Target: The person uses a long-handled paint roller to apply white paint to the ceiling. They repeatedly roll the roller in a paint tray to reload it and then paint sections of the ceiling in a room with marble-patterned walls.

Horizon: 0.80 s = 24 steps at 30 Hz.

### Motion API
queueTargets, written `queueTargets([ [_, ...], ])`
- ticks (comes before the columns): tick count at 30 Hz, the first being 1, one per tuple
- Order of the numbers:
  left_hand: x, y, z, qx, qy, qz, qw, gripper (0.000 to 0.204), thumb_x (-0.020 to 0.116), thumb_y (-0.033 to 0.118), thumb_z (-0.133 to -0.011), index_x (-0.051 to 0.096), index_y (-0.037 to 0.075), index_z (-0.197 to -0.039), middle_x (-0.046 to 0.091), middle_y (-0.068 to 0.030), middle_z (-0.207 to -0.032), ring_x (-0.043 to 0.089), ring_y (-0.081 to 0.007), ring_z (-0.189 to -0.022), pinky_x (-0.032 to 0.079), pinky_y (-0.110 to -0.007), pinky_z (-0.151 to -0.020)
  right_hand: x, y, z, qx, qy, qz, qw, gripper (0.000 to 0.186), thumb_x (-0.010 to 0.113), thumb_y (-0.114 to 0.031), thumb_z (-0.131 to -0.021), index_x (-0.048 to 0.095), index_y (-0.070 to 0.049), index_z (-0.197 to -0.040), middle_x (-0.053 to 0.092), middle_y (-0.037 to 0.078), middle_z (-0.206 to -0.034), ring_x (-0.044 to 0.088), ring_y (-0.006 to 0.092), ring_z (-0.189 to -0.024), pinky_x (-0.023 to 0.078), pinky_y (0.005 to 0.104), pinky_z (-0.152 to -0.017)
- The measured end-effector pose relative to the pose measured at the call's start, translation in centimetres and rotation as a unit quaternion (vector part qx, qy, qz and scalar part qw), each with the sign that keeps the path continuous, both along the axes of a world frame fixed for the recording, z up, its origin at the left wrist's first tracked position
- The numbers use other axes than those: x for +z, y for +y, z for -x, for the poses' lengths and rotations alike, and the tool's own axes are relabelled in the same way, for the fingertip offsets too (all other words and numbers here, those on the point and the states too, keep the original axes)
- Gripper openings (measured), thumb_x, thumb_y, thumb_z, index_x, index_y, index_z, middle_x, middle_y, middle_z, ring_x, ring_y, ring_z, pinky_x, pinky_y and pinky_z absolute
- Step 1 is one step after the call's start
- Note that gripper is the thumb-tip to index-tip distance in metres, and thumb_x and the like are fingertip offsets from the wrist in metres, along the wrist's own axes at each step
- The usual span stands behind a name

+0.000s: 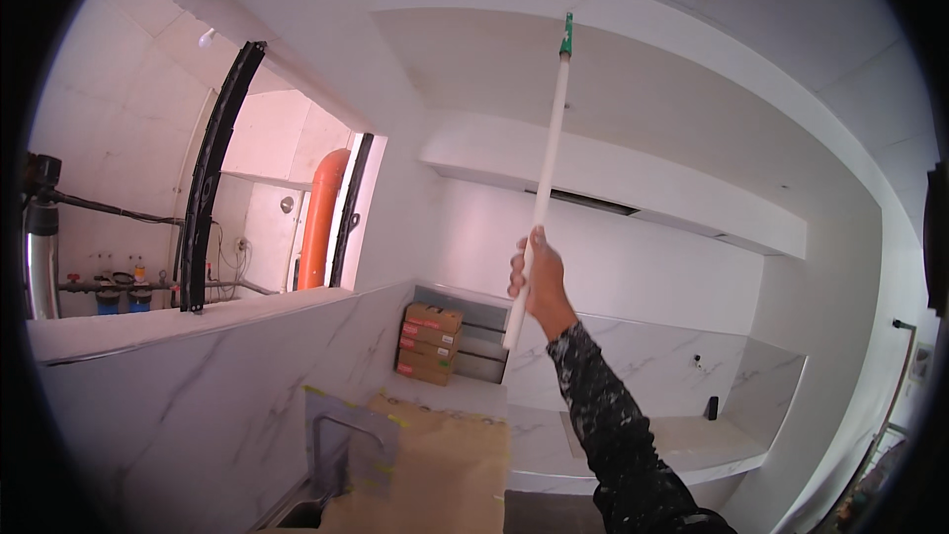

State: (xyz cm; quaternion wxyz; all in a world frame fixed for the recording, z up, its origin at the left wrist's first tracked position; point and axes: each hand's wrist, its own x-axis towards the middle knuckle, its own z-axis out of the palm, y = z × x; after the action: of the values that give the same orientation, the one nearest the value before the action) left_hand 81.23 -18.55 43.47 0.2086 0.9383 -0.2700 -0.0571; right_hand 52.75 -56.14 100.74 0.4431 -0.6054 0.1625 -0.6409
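My right hand [544, 282] is raised in the middle of the view, its fingers wrapped round the lower part of a long white pole [553, 138]. The forearm, in a dark sleeve with white specks, comes up from the lower right. At the pole's upper end sits a green handle [566, 35], close to the white ceiling beam [633, 2]. A thin, faint frame shows beyond the green part, like that of a paint roller; its head blends into the white beam and is hard to make out. My left hand is out of view.
Below is a marble-patterned counter [633, 465]. Brown covering [435, 465] lies by a plastic-wrapped faucet [346, 425]. Stacked cardboard boxes [429, 341] stand in the corner. On the left, a window opening with black frame strips [219, 173] shows an orange pipe [321, 218]. A dark vent slot [583, 202] lies overhead.
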Motion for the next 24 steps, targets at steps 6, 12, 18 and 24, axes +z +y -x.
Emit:
queueTargets([
  [6,-1.1,0.0,-0.3,-0.002,0.001,-0.027,1.000,0.063,0.040,0.046,-0.104,0.039,0.002,-0.150,0.033,-0.0146,-0.159,0.023,-0.0291,-0.149,0.017,-0.044,-0.121,5.3,0.4,-0.7,0.033,-0.016,0.014,0.999,0.044,0.045,-0.052,-0.102,0.047,-0.009,-0.098,0.042,0.000,-0.059,0.041,0.0120,-0.039,0.037,0.0295,-0.034],
  [12,-2.1,0.0,-0.1,0.010,-0.009,0.010,1.000,0.066,0.040,0.048,-0.103,0.038,0.003,-0.150,0.030,-0.0154,-0.160,0.023,-0.0308,-0.149,0.014,-0.046,-0.121,-6.0,0.9,-2.5,0.005,0.015,-0.009,1.000,0.043,0.044,-0.052,-0.102,0.048,-0.011,-0.094,0.044,0.000,-0.059,0.042,0.0125,-0.039,0.037,0.0291,-0.032],
  [18,-2.1,-0.2,-0.4,-0.005,-0.011,-0.027,1.000,0.065,0.041,0.047,-0.103,0.039,0.002,-0.150,0.031,-0.0158,-0.160,0.022,-0.0307,-0.149,0.014,-0.046,-0.121,-16.8,3.9,-1.1,0.019,-0.005,-0.041,0.999,0.039,0.041,-0.047,-0.105,0.049,-0.010,-0.093,0.044,0.001,-0.061,0.040,0.0106,-0.038,0.037,0.0283,-0.032],
  [24,-1.6,-0.4,0.3,0.001,-0.009,-0.017,1.000,0.064,0.039,0.046,-0.104,0.039,0.002,-0.150,0.032,-0.0160,-0.159,0.023,-0.0304,-0.149,0.014,-0.045,-0.121,-16.3,5.1,3.0,0.002,-0.015,-0.037,0.999,0.038,0.042,-0.045,-0.105,0.050,-0.010,-0.094,0.044,0.000,-0.062,0.039,0.0094,-0.039,0.038,0.0275,-0.033],
])
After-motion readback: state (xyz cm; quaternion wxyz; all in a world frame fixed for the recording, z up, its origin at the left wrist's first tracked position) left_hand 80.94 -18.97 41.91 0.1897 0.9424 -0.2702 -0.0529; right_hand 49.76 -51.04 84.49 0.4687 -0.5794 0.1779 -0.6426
